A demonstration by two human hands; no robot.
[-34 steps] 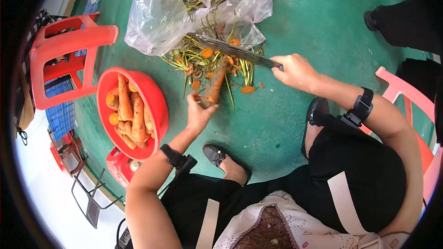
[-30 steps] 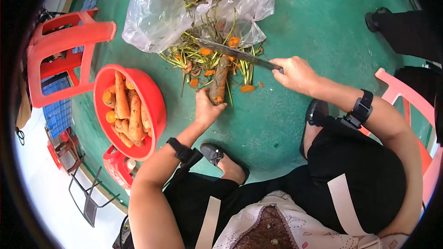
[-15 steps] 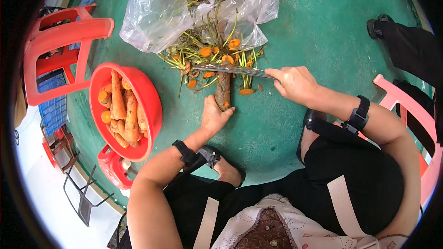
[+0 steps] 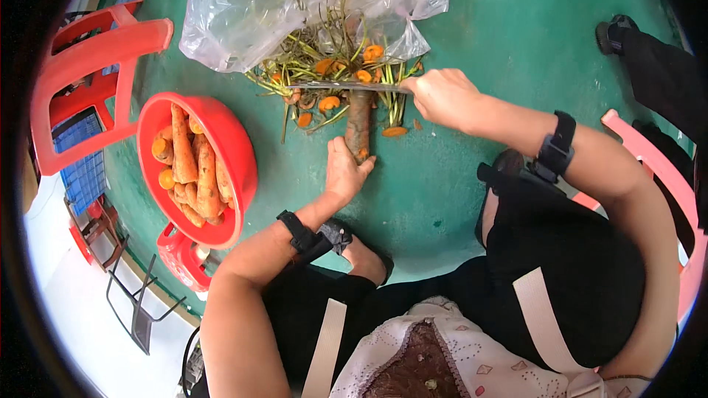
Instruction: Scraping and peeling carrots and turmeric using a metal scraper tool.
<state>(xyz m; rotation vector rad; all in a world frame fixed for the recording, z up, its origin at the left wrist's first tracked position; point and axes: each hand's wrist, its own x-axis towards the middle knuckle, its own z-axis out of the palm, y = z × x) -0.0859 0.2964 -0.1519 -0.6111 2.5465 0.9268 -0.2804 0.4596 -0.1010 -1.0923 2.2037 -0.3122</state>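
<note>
My left hand (image 4: 346, 171) closes round the near end of a soil-browned carrot (image 4: 358, 124), which points away from me just above the green floor. In my right hand (image 4: 446, 99) is the handle of a knife (image 4: 324, 85). Its long thin blade lies crosswise over the far part of the carrot; whether it has cut in, I cannot tell. Carrot greens (image 4: 295, 81) lie in a heap beyond and around the blade. Cut orange carrot pieces (image 4: 329, 104) are scattered among them, and one slice (image 4: 394, 131) lies to the right.
A clear plastic bag (image 4: 236, 22) spreads behind the greens. To the left stands a red basin (image 4: 247, 158) holding several carrots (image 4: 206, 177), with a red plastic stool (image 4: 184, 262) by it. A red chair (image 4: 110, 44) is farther left, a pink chair (image 4: 656, 158) at right. Another person's leg (image 4: 653, 66) shows upper right.
My right hand and the knife have moved away from me and a little left, and the blade now lies more level across the carrot. My left hand keeps its hold.
</note>
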